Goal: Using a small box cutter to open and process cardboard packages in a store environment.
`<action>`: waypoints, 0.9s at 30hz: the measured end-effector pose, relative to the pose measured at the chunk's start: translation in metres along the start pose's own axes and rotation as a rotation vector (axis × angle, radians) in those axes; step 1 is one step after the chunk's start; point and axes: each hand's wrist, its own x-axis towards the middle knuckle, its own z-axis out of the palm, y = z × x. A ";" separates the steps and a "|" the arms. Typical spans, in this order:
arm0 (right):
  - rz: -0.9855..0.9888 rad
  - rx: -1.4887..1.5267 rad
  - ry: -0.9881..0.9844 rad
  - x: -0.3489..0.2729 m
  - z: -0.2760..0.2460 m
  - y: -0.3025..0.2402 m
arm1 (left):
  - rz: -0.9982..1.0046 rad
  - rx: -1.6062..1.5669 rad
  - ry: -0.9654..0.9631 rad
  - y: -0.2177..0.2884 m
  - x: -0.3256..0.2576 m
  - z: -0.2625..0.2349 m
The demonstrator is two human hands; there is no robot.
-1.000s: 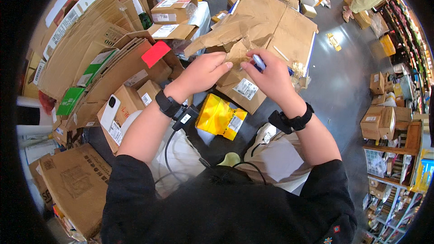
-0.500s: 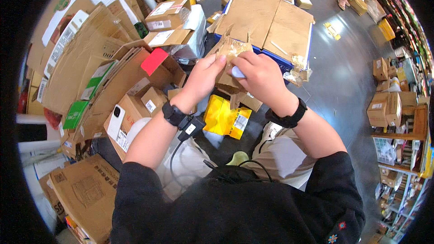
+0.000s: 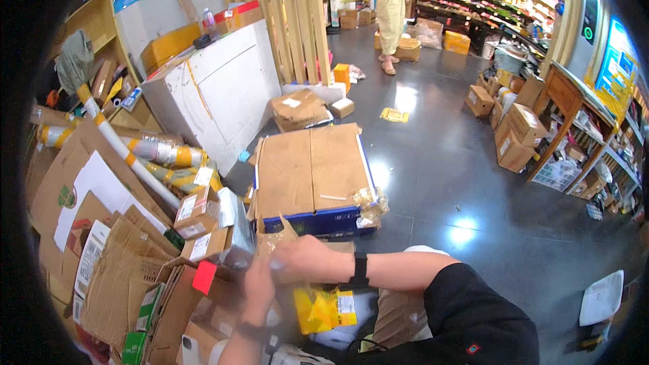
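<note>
A small open cardboard box (image 3: 274, 235) with raised flaps and shiny clear tape is in front of me, just short of the large flat carton. My left hand (image 3: 258, 285) is at its near left side, fingers closed on it but smeared by motion. My right hand (image 3: 307, 258) is curled over the box's near side, close against the left. A small pale-blue object (image 3: 276, 264) shows at its fingertips, too blurred to tell its kind. Below the hands lies a yellow plastic mailer bag (image 3: 318, 309) with a white label.
A large flat brown-and-blue carton (image 3: 312, 169) lies beyond my hands, with crumpled tape (image 3: 370, 208) at its right corner. Folded cardboard (image 3: 125, 277) and parcels (image 3: 197, 213) crowd the left. A person (image 3: 390, 7) stands far off. Boxes (image 3: 519, 132) line the right side.
The view has tilted up and turned right, bringing in the standing person and the room beyond. Both hands stay together at the small box, now more blurred.
</note>
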 end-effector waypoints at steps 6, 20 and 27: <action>0.303 0.108 0.031 0.000 -0.001 0.010 | 0.104 0.029 0.090 -0.001 0.002 0.006; 0.630 0.520 0.162 0.018 -0.030 0.017 | 0.189 -0.070 0.198 0.002 0.016 -0.008; 0.294 0.244 0.208 0.024 -0.006 0.000 | 0.145 -0.035 0.077 0.015 0.003 -0.008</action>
